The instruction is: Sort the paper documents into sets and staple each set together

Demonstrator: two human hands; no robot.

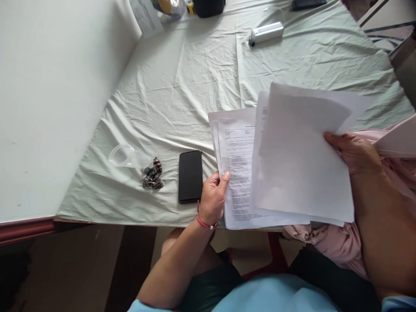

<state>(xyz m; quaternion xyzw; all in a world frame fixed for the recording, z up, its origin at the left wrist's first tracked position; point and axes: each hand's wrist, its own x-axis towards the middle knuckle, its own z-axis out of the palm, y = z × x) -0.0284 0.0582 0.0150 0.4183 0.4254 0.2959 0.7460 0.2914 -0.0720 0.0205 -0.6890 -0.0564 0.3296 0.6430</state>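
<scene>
My left hand (214, 193) pinches the left edge of several printed sheets (238, 173) at the front of the cloth-covered table, thumb on top. A red string bracelet circles that wrist. Over the right part of these pages, my right hand (354, 149) grips more paper sheets (302, 147), whose facing side looks blank. Its thumb lies on top and its other fingers are hidden beneath. A black smartphone (190, 177) lies flat just left of my left hand. Most of the print under the upper sheets is covered.
Left of the phone lie dark beads with keys (153, 174) and a clear plastic lid or cup (121, 155). A silver cylindrical device (266, 33) rests farther back. Pink cloth (336, 242) bunches at the right front edge. A white wall (58, 99) borders the left side.
</scene>
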